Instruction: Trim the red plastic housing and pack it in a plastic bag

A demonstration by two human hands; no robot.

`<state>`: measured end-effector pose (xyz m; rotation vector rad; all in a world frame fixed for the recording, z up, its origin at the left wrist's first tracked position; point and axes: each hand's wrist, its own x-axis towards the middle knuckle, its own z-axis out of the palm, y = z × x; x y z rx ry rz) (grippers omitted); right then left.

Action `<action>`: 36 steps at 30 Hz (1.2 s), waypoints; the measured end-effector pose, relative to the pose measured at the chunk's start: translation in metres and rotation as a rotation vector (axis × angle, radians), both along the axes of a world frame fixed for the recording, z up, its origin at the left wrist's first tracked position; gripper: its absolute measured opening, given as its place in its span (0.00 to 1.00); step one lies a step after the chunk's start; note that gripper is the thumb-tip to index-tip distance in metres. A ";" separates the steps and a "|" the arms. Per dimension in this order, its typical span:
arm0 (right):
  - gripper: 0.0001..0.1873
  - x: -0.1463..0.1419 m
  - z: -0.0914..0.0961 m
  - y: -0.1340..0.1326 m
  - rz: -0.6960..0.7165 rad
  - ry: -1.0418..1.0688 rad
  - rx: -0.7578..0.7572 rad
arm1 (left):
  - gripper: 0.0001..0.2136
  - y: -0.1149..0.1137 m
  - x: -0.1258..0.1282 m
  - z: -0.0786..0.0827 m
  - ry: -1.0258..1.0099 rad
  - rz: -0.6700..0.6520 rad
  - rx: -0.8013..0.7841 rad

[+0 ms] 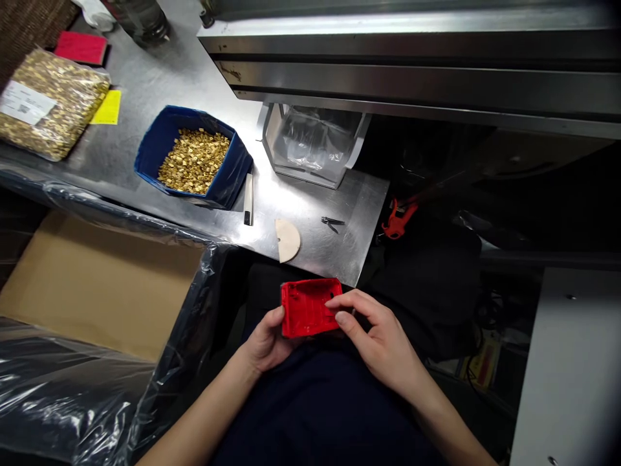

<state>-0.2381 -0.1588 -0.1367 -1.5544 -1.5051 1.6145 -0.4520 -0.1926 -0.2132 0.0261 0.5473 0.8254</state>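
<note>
My left hand (270, 342) grips the left side of a shallow red plastic housing (310, 314), with the thumb on its rim and the other fingers hidden underneath. The housing's hollow side faces up, and a dark hole shows near its right end. Over that end, my right hand (376, 330) has its index finger and thumb drawn close together in a pinch. Its index fingertip reaches inside the housing. Anything between those fingertips is too small or hidden to name.
On the metal table (194, 84) stand a blue bin (145, 152) of small brass-coloured pieces and a grey bin (310, 175) with clear bags. Nearby lie a half-round disc (288, 241), nail clippers (332, 222) and a white-and-black stick (249, 199). A plastic-lined box (101, 278) is at left.
</note>
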 end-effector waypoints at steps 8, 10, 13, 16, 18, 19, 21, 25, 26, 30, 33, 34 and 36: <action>0.07 0.001 0.016 -0.009 -0.158 -0.021 0.312 | 0.32 -0.014 -0.016 -0.016 -0.139 0.105 -0.014; 0.07 0.002 0.018 -0.010 -0.179 -0.023 0.329 | 0.36 -0.012 -0.015 -0.014 -0.155 0.090 0.002; 0.08 0.001 0.021 -0.009 -0.128 -0.014 0.377 | 0.39 -0.010 -0.014 -0.012 -0.134 0.068 0.011; 0.09 -0.004 0.024 -0.008 -0.003 -0.021 0.482 | 0.35 -0.009 -0.015 -0.012 -0.106 0.066 0.031; 0.09 -0.009 0.026 -0.008 0.085 -0.042 0.555 | 0.31 -0.008 -0.014 -0.012 -0.126 0.067 0.058; 0.09 -0.012 0.026 -0.007 0.130 -0.054 0.582 | 0.29 -0.007 -0.013 -0.011 -0.141 0.065 0.069; 0.09 -0.016 0.026 -0.007 0.211 -0.076 0.618 | 0.26 -0.005 -0.011 -0.009 -0.159 0.068 0.085; 0.10 -0.021 0.025 -0.004 0.300 -0.135 0.669 | 0.24 -0.002 -0.008 -0.007 -0.151 0.077 0.091; 0.10 -0.022 0.025 -0.003 0.312 -0.151 0.674 | 0.24 -0.003 -0.008 -0.008 -0.144 0.077 0.088; 0.10 -0.025 0.019 -0.002 0.337 -0.197 0.664 | 0.31 -0.008 -0.009 -0.013 -0.067 0.013 0.078; 0.11 -0.023 0.012 -0.001 0.217 -0.128 0.517 | 0.41 -0.004 -0.004 -0.008 0.046 -0.066 0.100; 0.10 -0.021 0.010 0.000 0.131 -0.068 0.399 | 0.41 0.000 -0.002 -0.003 0.113 -0.092 0.111; 0.09 -0.015 0.004 0.002 -0.095 0.112 0.085 | 0.38 0.010 0.002 0.008 0.249 -0.139 0.150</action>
